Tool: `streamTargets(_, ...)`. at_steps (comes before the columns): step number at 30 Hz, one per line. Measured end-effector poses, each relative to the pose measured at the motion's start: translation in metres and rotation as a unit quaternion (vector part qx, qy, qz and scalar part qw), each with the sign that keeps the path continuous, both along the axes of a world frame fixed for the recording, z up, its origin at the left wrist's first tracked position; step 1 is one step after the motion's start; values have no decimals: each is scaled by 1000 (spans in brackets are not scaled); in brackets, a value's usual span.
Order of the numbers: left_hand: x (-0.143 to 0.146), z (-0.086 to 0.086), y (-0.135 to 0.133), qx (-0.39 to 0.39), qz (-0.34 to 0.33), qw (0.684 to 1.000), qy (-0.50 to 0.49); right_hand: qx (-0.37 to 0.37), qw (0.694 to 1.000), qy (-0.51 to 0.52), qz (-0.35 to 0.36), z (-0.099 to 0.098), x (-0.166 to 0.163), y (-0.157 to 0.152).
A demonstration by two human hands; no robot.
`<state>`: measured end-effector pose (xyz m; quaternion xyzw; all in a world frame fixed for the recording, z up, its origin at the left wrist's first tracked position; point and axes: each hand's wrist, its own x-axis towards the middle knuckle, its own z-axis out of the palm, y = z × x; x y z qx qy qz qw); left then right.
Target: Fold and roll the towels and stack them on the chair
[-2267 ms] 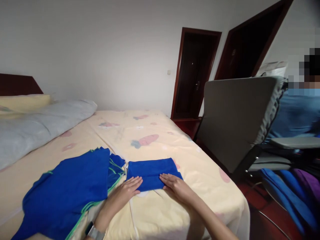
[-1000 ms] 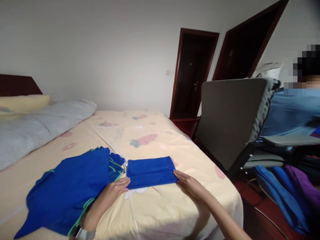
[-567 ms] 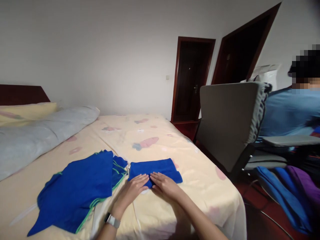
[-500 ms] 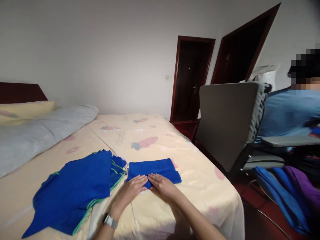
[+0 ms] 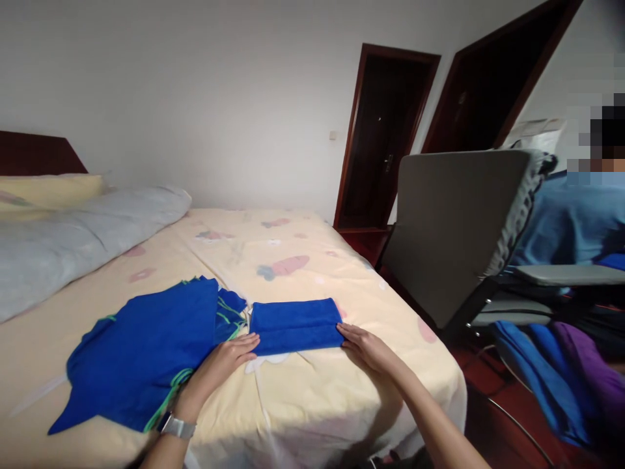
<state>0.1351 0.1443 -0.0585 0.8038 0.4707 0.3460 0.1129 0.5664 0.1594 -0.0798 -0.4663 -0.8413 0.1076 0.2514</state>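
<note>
A folded blue cloth (image 5: 297, 326) lies flat on the bed, a lengthwise crease running across its middle. At its left end rests my left hand (image 5: 229, 358), fingers stretched out and touching the near corner. My right hand (image 5: 371, 348) lies at the opposite end, its extended fingertips on the cloth's right edge. Neither hand grips anything. Left of the folded piece, a larger heap of blue cloth (image 5: 141, 339) with green edging is spread out, partly behind my left forearm.
The bed (image 5: 303, 384) has a yellow patterned sheet. A grey rolled quilt (image 5: 92, 228) and a yellow pillow (image 5: 49, 189) lie at the left. Beyond the right edge stand a grey folding chair (image 5: 454, 234), a seated person in blue (image 5: 561, 221) and hanging blue and purple cloths (image 5: 551, 378).
My hands have moved apart from the middle of the folded cloth to its two ends, uncovering its near half. The view has shifted slightly.
</note>
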Motion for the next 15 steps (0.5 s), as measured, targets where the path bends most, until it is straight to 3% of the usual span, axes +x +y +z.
streamTargets(2, 3, 5, 2, -24, -56, 997, 43, 16, 1000, -12, 5, 7, -9, 0)
streamTargets(5, 23, 4, 6, 4, -78, 993, 92, 57, 998, -20, 30, 13, -40, 2)
streamTargets(10, 64, -16, 16, 68, -112, 976, 176, 99, 987, -45, 118, 1, -109, 6)
streamTargets(12, 63, -23, 17, 74, -123, 969, 200, 103, 985, -48, 130, -7, -118, 8)
streamTargets(15, 38, -27, 16, 59, -120, 971, 198, 96, 987, -45, 122, -15, -98, 11)
